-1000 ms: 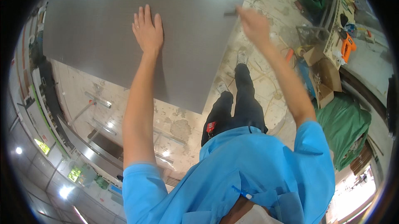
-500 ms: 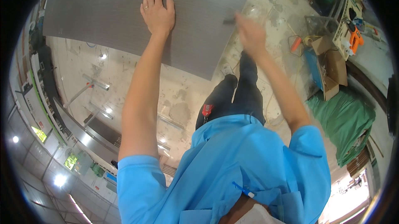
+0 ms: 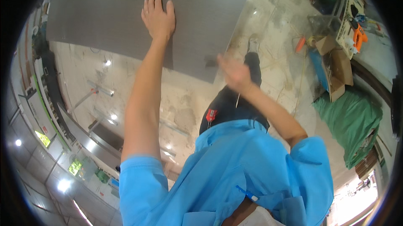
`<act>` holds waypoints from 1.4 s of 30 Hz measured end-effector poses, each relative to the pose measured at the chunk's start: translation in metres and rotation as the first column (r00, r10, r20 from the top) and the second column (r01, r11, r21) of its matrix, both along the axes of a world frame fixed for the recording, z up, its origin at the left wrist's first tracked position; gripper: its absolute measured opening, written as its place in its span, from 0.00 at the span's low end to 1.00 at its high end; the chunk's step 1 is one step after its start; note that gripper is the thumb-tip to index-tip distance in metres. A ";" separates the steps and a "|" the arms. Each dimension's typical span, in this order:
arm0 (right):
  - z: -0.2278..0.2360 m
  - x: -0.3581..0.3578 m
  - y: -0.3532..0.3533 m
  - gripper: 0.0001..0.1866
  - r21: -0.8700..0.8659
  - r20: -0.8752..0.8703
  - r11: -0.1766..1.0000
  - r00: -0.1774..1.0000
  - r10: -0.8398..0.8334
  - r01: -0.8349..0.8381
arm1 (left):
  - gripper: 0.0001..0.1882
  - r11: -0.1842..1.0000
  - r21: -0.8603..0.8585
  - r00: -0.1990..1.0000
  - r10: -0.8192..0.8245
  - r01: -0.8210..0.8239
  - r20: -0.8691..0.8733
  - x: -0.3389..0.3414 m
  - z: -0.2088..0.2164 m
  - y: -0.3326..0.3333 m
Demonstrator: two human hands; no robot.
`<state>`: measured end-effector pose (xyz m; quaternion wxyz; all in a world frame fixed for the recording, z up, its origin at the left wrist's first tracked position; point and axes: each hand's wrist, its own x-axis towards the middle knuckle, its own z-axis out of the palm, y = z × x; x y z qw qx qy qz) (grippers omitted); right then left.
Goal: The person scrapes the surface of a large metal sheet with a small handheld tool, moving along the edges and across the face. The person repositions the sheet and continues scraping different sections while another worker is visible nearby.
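A large dark grey panel (image 3: pixel 197 20) with a faint grain lies in front of me. My left hand (image 3: pixel 160 22) rests flat on it, fingers spread and a ring on one of them. Near the panel's closest corner, by its right edge, is my right hand (image 3: pixel 236 74), smeared by motion, with its fingers closed. A small dark flat tool (image 3: pixel 211 61) sticks out from its fingertips over the panel; blur hides its exact kind.
On the floor at the right are an orange-red roller-like object (image 3: pixel 300 44), an opened cardboard box (image 3: pixel 341 67) and a green tarp (image 3: pixel 350 121). An orange power tool (image 3: pixel 359 38) lies on the right-hand bench. Metal supports (image 3: pixel 100 88) stand at left.
My right hand has come down and left along the panel's right edge, carrying the dark tool toward the near corner. My left hand stays flat on the panel. One foot has stepped forward.
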<state>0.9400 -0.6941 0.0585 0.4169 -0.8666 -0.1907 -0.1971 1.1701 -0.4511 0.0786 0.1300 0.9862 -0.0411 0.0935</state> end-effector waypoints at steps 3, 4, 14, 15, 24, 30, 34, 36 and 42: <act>0.004 -0.041 0.009 0.24 0.044 -0.129 0.958 0.949 0.286 -0.283 | 0.33 1.000 0.009 1.000 -0.005 0.006 -0.019 -0.002 0.007 -0.003; 0.001 -0.038 0.005 0.29 -0.015 -0.051 0.924 0.924 0.380 -0.381 | 0.32 1.000 0.013 0.999 -0.011 0.012 -0.035 -0.004 0.009 -0.004; -0.022 0.346 -0.190 0.14 0.349 -0.440 0.771 0.820 -0.367 0.532 | 0.33 0.999 0.052 0.993 0.013 -0.007 -0.116 -0.002 0.023 -0.009; -0.019 0.388 -0.209 0.14 0.301 -0.367 0.764 0.809 -0.460 0.570 | 0.33 0.999 0.048 0.992 0.017 -0.011 -0.128 -0.003 0.024 -0.008; -0.040 0.583 -0.315 0.17 0.348 -0.038 0.775 0.834 -0.551 0.528 | 0.34 0.997 0.073 0.979 0.034 -0.020 -0.199 0.000 0.030 -0.012; -0.047 0.557 -0.315 0.13 0.314 -0.158 0.825 0.883 -0.443 0.470 | 0.35 0.995 0.098 0.976 0.036 -0.015 -0.214 -0.004 0.030 -0.011; -0.059 0.477 -0.278 0.13 0.119 -0.108 0.924 0.930 -0.351 0.363 | 0.35 0.991 0.131 0.974 0.048 -0.019 -0.221 -0.005 0.029 -0.012; -0.057 0.413 -0.244 0.17 -0.024 -0.097 0.963 0.958 -0.269 0.268 | 0.35 0.992 0.123 0.977 0.031 -0.005 -0.212 -0.003 0.028 -0.013; -0.021 0.271 -0.180 0.21 0.032 0.063 0.985 0.984 0.170 -0.172 | 0.34 0.992 0.123 0.981 0.013 0.011 -0.193 -0.002 0.029 -0.014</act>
